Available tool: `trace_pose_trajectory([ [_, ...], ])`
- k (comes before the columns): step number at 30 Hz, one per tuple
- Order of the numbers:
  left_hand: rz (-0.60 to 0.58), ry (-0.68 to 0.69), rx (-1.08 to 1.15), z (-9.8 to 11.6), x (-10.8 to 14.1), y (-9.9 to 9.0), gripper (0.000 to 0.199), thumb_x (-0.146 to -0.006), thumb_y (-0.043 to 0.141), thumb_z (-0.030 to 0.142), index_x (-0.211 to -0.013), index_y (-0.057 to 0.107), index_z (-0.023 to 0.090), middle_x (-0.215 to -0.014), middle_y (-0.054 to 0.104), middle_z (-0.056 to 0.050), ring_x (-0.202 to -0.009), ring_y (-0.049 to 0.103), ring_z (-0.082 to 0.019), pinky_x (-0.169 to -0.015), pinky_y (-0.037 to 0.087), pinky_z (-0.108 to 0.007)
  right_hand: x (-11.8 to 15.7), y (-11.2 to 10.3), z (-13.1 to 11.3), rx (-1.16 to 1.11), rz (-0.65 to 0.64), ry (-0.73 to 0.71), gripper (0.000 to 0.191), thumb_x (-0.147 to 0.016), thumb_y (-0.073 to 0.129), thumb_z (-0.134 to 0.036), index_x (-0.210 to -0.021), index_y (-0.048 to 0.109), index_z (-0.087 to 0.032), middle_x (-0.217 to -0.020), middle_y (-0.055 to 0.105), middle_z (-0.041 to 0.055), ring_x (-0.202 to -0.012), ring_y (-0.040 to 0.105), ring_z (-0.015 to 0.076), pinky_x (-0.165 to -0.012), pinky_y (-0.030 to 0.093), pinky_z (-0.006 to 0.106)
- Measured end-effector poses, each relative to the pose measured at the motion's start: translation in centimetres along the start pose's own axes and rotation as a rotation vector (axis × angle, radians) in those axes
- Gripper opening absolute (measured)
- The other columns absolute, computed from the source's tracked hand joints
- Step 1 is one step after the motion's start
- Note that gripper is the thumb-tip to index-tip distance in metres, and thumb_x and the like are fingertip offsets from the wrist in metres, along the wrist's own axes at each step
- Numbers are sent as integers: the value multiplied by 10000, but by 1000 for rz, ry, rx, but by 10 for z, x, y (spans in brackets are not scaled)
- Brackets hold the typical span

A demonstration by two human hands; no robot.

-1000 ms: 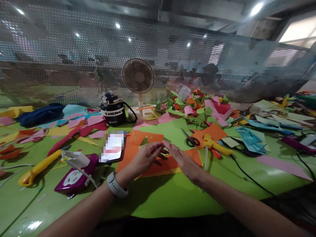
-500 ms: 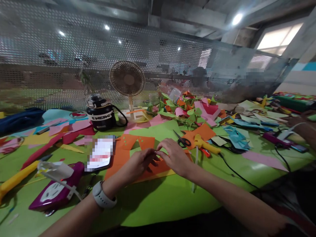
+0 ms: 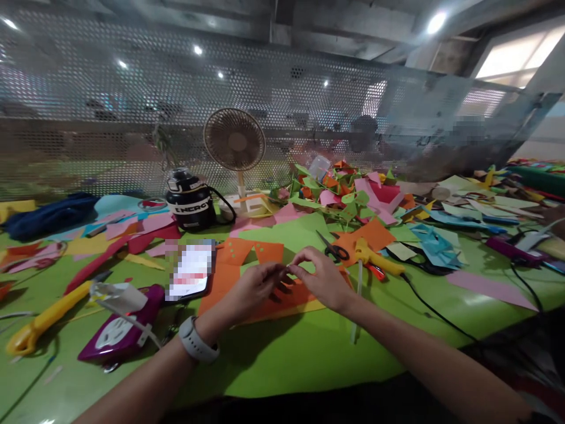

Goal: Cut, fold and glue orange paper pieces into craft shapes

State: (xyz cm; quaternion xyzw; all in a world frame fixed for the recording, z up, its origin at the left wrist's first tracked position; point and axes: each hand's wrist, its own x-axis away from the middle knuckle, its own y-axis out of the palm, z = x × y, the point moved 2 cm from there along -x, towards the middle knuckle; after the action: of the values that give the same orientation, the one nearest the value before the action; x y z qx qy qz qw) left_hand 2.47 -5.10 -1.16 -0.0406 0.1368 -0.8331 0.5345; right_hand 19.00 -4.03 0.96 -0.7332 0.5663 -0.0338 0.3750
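Observation:
Both hands meet above an orange paper sheet (image 3: pixel 223 282) that has small green pieces on its upper part. My left hand (image 3: pixel 263 284), with a pale watch on the wrist, has its fingers curled and pinched. Fingertip to fingertip with it, my right hand (image 3: pixel 318 277) pinches thumb against forefinger. Anything between the fingertips is too small to make out. Just right of my right hand lie black-handled scissors (image 3: pixel 336 253) and a yellow glue gun (image 3: pixel 379 262) with a pale glue stick. Left of the orange sheet rests a phone (image 3: pixel 190 271) with a lit screen.
A purple power strip (image 3: pixel 121 335) and another yellow glue gun (image 3: pixel 48 318) lie at left. Behind stand a black bottle (image 3: pixel 189 203) and a fan (image 3: pixel 235 141). Paper scraps (image 3: pixel 344 194) are heaped beyond my hands. A black cord (image 3: pixel 441 318) crosses the right side.
The whole view has shifted slightly, so things appear farther right. My hands stay pinched together over the orange sheet with little change in pose.

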Motion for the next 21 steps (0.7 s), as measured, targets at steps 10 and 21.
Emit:
trace_pose_trajectory([
  [10,20,-31,166,6,1,1,308,-849,579,447,-946,603,156,-896,690,-84,-791,674,-185,-691,537,-312,-4,6,13,-390,-29,214,212,-769,624,-380,-791,569,-176,-766,603,12,-743,576,153,-717,480,303],
  [21,56,-91,159,7,2,-2,319,-820,597,477,-891,587,166,-921,708,-94,-809,684,-199,-688,552,-316,-10,-14,11,-116,-102,167,171,-866,540,-335,-890,591,-174,-869,674,42,-819,626,162,-755,490,290],
])
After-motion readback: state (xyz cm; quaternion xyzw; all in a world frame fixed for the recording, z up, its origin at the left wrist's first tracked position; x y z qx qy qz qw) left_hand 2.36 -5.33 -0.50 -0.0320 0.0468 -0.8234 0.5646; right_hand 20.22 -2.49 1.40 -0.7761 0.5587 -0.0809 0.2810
